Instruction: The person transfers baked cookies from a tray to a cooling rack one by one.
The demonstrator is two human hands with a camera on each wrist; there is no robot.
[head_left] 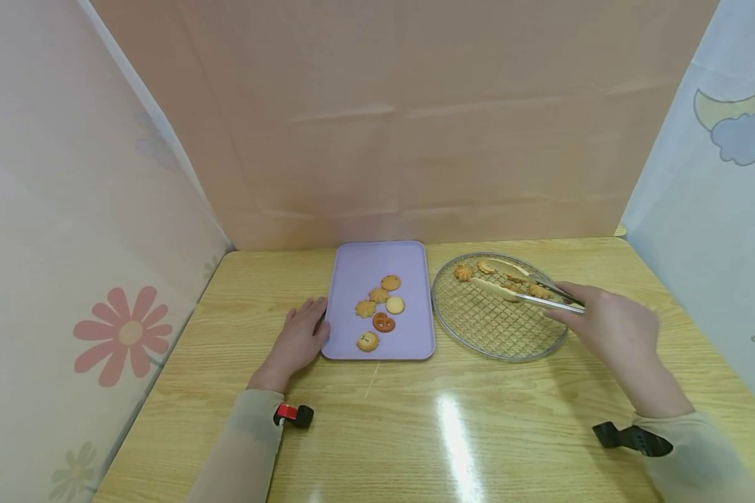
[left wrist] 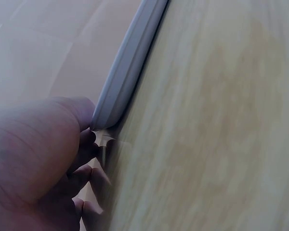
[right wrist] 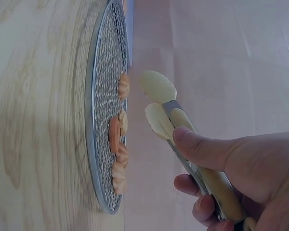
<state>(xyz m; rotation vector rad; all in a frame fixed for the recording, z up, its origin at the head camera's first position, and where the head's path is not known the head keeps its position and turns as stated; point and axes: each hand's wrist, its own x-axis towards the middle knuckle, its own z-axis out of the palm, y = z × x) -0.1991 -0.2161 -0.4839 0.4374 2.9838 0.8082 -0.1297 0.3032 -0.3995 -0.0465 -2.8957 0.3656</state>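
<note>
Fingers of my left hand (head_left: 297, 339) lie loosely extended on the yellowish wood-grain table (head_left: 384, 426), my thumb touching the rectangular lilac tray (head_left: 346, 262) near its front-left corner, while golden round and flower-shaped biscuits (head_left: 365, 308) and a brown pretzel (head_left: 384, 322) lie from its middle toward its front edge. Just right of it, a round grey wire-mesh rack (head_left: 478, 321) carries more golden-brown biscuits (head_left: 463, 272), and my right fingers (right wrist: 202, 207) grip silver-and-cream tongs (head_left: 549, 303), tips apart above the rack.
</note>
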